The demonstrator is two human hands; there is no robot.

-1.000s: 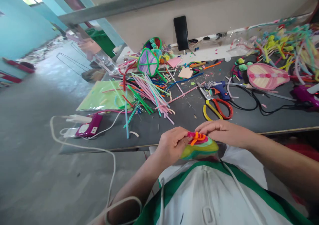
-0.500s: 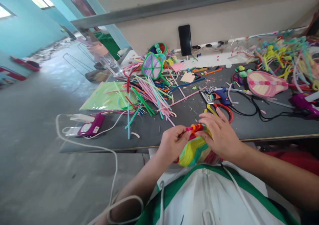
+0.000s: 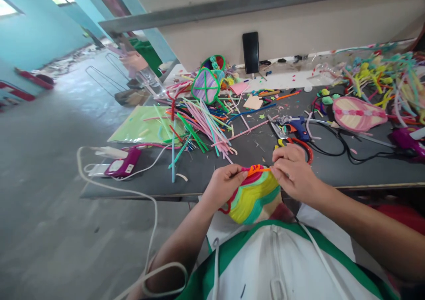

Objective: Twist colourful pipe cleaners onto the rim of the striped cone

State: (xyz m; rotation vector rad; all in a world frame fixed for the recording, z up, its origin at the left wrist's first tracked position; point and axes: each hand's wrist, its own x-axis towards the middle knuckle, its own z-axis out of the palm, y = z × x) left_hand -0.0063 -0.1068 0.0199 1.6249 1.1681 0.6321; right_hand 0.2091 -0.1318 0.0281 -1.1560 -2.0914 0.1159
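Observation:
Low in front of my body lies a piece with wavy stripes (image 3: 255, 202) in yellow, teal, pink and beige, its red border showing at the left. My left hand (image 3: 223, 185) pinches its upper edge, thumb against forefinger. An orange pipe cleaner (image 3: 256, 170) is wound at that edge, with one end stretched out to the right. That end is pinched in my right hand (image 3: 295, 172), fingers closed. Just beyond the right hand are scissors (image 3: 280, 130) with red and yellow handles, beside a blue glue gun (image 3: 300, 130).
Loose pipe cleaners (image 3: 207, 129) are heaped mid-table by a green packet (image 3: 133, 129). A phone (image 3: 250, 52) leans on the wall. Purple power strip (image 3: 123, 163) sits left with a white cable. A pink leaf-shaped piece (image 3: 358, 113) lies right; a bottle (image 3: 151, 83) stands at the back left.
My right hand has closed from spread fingers into a pinch and drawn the orange pipe cleaner out straight to the right. More of the striped piece shows; my left hand keeps its pinch.

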